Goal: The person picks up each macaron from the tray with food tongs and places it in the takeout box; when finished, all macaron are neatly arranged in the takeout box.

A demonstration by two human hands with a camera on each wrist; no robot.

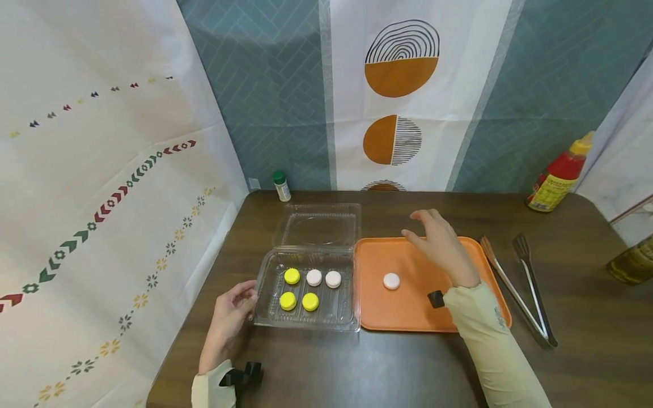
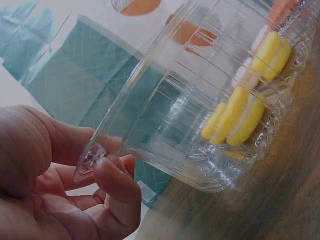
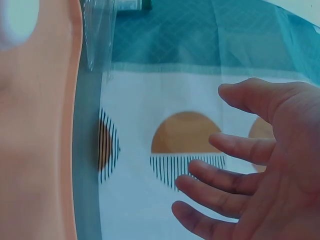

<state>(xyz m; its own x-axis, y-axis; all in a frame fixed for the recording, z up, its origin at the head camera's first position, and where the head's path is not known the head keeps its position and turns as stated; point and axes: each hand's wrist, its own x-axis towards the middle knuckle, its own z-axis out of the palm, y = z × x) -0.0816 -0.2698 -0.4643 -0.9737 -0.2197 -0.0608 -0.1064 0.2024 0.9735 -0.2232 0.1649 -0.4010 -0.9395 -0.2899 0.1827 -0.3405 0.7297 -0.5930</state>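
My left hand point(image 1: 234, 317) pinches the left rim of a clear plastic clamshell container point(image 1: 326, 323); the left wrist view shows thumb and finger on its corner tab point(image 2: 92, 156). Its lid point(image 1: 322, 224) lies folded back behind it. Inside are three yellow macarons point(image 1: 310, 301) in the left and front part and two white macarons point(image 1: 333, 279) in the back row. On an orange tray point(image 1: 374, 314), against the container's right side, lies one white macaron point(image 1: 391, 281). Over the tray's back edge my right hand point(image 1: 441, 246) is raised, fingers spread and holding nothing.
Metal tongs point(image 1: 530, 306) with a wooden tip lie right of the tray. A red sauce bottle point(image 1: 556, 178) with a yellow cap stands at the back right, and a dark bottle point(image 1: 632, 263) at the right edge. A small green-capped shaker point(image 1: 282, 187) stands behind the lid.
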